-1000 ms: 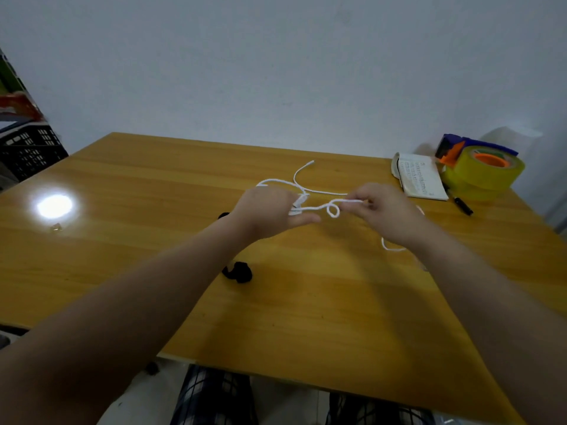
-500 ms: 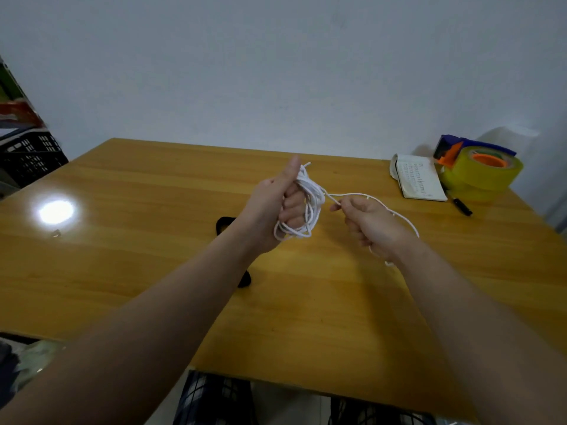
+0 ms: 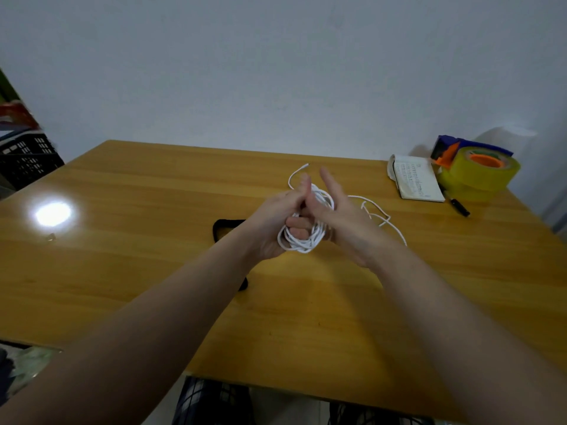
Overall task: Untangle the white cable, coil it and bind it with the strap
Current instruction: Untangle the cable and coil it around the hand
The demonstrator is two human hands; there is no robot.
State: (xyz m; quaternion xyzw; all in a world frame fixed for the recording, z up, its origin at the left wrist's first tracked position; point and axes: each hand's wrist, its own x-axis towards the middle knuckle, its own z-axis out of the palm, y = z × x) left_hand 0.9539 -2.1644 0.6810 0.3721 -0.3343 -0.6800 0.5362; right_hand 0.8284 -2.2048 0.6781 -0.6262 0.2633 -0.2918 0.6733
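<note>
Above the middle of the wooden table [image 3: 147, 265] my left hand [image 3: 273, 222] grips a coil of the white cable [image 3: 302, 245], whose loops hang round its fingers. My right hand [image 3: 346, 222] is pressed against the coil's right side, thumb pointing up and fingers curled on the cable. One short cable end sticks up behind the hands. A loose tail lies on the table to the right. The black strap [image 3: 222, 225] lies on the table, mostly hidden under my left forearm.
At the back right corner lie a small notebook [image 3: 417, 182], a black pen [image 3: 458, 207] and a yellow tape dispenser [image 3: 478, 170]. A black crate [image 3: 27, 161] stands beyond the table's left edge. A lamp's glare [image 3: 52, 213] shows on the left of the table.
The cable went from a stretched strand with a small loop to a coil on my left hand. My right hand has moved in against the coil, and the loose tail is shorter.
</note>
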